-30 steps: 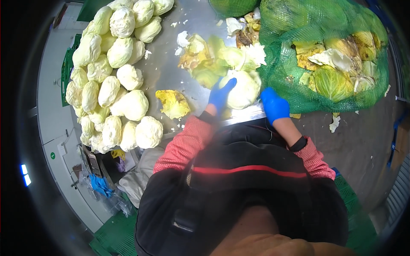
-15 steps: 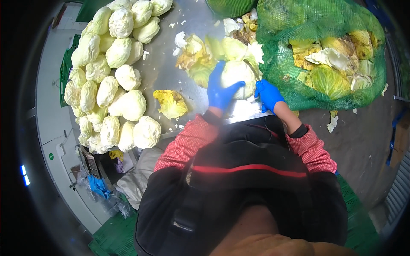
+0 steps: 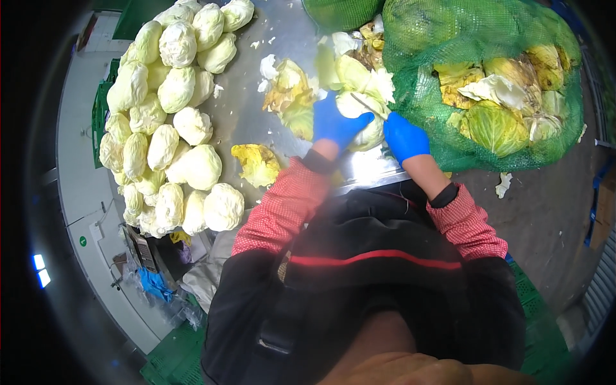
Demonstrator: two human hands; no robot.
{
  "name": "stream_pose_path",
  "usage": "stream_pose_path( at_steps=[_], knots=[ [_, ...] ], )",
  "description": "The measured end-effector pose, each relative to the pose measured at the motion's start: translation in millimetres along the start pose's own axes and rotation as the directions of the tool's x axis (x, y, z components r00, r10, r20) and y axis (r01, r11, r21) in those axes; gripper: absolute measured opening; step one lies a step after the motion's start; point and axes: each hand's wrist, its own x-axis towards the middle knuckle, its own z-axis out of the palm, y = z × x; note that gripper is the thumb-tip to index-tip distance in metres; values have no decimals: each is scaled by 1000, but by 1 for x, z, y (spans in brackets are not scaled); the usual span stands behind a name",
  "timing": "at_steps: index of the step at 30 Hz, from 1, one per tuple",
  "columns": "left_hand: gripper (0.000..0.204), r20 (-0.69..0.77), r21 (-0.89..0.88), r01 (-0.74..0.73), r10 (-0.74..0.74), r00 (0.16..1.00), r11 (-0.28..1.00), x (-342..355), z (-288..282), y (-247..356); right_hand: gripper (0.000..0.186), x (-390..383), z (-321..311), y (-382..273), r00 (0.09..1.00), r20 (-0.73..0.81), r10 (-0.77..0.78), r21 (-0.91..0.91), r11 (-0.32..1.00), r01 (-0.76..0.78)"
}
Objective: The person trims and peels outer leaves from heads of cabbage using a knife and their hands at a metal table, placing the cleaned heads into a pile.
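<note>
A pale green cabbage point(image 3: 369, 136) sits at the near edge of the metal table, with loosened outer leaves point(image 3: 362, 78) on its far side. My left hand point(image 3: 335, 126), in a blue glove, grips it from the left, thumb across the top. My right hand point(image 3: 406, 136), also gloved in blue, is closed on the right side around a knife whose narrow blade point(image 3: 370, 106) points left over the cabbage; its handle is hidden in the fist. Yellowed, browned leaves point(image 3: 287, 90) lie left of the cabbage, and a single yellow leaf point(image 3: 255, 164) lies nearer me.
Many trimmed cabbages point(image 3: 176, 90) are heaped on the table's left side. On the right bulges a green mesh sack point(image 3: 417, 83) with discarded leaves point(image 3: 494, 125) showing through its opening. Another green sack point(image 3: 340, 14) stands at the far edge. Leaf scraps dot the metal tabletop point(image 3: 247, 70).
My right hand has turned, its back now facing up, and the blade lies more across the cabbage top. My left hand still grips the cabbage. The whole view has shifted slightly.
</note>
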Motion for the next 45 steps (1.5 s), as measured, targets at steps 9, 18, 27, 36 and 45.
stream_pose_path(
  at_steps=[9, 18, 27, 36, 45],
  knots=[
    [95, 5, -145, -58, 59, 998, 988, -12, 20, -39, 30, 41, -2, 10, 989, 146, -19, 104, 995, 4],
    [92, 181, -179, 45, -12, 983, 983, 1, -1, -27, 18, -2, -20, -23, 1000, 16, -2, 25, 1000, 2],
    [87, -48, 117, -150, 157, 987, 982, -8, 7, -11, 22, 17, -10, 7, 993, 91, 70, 0, 998, -70],
    [89, -85, 168, -212, 228, 970, 963, -14, 19, -2, 26, 55, -19, -25, 999, 19, 45, 177, 983, -47],
    [103, -153, 51, -379, 382, 911, 924, -25, 20, -39, 21, 91, -1, 11, 1000, 27, -14, 19, 1000, 14]
  ],
)
